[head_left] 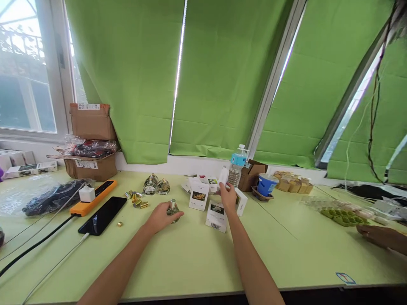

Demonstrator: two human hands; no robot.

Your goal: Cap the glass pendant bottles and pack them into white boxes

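Note:
My left hand [161, 219] is closed round a small glass bottle [173, 208] with a silvery top, which stands on the table. My right hand [228, 197] grips a small white bottle-shaped item [223, 175] above several small white boxes; its exact kind is unclear. A white box with a yellow flower picture [199, 195] stands between my hands. Below my right hand another white box [216, 216], with a barcode, sits tilted. To the left are two ornate glass bottles [150, 184] and several gold caps [137, 201].
A black phone [103, 215] and an orange power strip [92, 198] with cables lie at left. Behind my right hand stand a water bottle [235, 167] and a blue tub [267, 184]. Another person's hand [375, 235] is at far right by a green egg tray [345, 217].

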